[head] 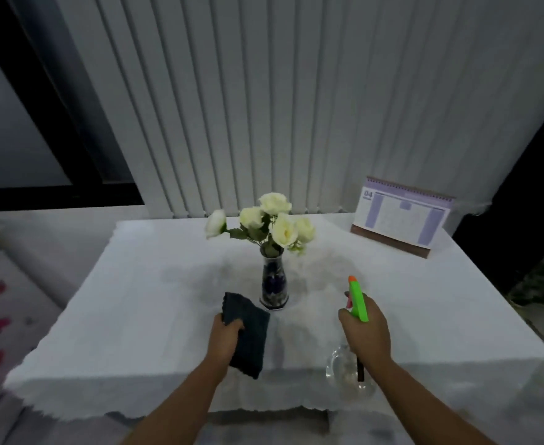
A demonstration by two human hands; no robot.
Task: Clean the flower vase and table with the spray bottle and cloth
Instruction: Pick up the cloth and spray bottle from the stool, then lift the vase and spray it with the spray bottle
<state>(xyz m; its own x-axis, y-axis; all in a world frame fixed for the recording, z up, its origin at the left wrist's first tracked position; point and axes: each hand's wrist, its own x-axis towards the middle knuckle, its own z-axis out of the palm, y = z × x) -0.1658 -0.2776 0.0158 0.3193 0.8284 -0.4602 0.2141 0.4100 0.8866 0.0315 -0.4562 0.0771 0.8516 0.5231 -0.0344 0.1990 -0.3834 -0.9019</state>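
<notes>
Folded dark cloth (248,335), slender glazed vase (274,285)

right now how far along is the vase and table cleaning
Early. Both tools are in hand: the left hand holds the dark cloth beside the vase, and the right hand aims the spray bottle forward. A faint damp-looking patch surrounds the vase on the tablecloth, so some spraying may be done. Wiping vase and table remains.

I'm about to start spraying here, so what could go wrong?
The vase is tall and narrow with top-heavy flowers; wiping with the cloth in the left hand could tip it. Spray from the bottle in the right hand might drift onto the paper calendar behind.
</notes>
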